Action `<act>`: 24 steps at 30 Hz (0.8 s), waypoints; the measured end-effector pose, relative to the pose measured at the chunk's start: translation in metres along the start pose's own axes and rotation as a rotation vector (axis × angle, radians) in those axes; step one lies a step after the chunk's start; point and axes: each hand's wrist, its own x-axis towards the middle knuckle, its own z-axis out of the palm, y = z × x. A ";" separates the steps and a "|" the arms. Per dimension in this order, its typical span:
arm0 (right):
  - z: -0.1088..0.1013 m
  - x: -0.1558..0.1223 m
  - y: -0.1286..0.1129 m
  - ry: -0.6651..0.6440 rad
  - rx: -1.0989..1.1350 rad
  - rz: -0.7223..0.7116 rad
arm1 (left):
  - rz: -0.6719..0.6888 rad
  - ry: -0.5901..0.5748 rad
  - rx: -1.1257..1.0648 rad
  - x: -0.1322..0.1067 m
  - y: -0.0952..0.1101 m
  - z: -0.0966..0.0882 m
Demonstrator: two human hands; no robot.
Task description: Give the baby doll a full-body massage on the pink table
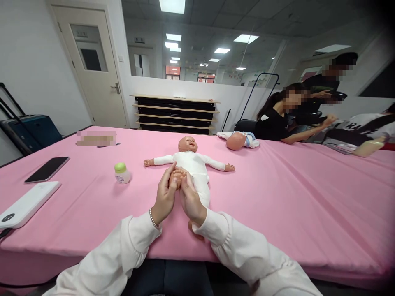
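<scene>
A baby doll [193,166] with a white cloth body lies on its back on the pink-covered table [262,205], head away from me and arms spread. Its raised foot [178,174] is held between my two hands, sole and toes facing me. My left hand [165,191] wraps the foot's left side, thumb on the sole. My right hand [191,195] closes round the other side, its thumb also against the sole. The doll's other leg lies extended toward me, its foot [196,231] partly hidden under my right wrist. A beaded bracelet circles my left wrist.
Left of the doll stands a small green-lidded jar [122,173]. Further left lie a phone [47,169] and a white power bank [29,204]. A second doll [237,140] lies at the table's back edge. People [280,115] are at the right; a suitcase [32,129] stands left.
</scene>
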 end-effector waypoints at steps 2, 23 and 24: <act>0.001 -0.001 0.000 0.011 -0.049 -0.023 | -0.077 0.020 -0.054 0.003 0.001 0.002; -0.044 -0.079 -0.004 -0.169 -0.858 0.067 | -0.084 -0.382 0.413 -0.053 -0.025 -0.039; -0.049 -0.094 -0.004 -0.107 -0.945 0.052 | -0.042 -0.432 0.494 -0.057 -0.030 -0.045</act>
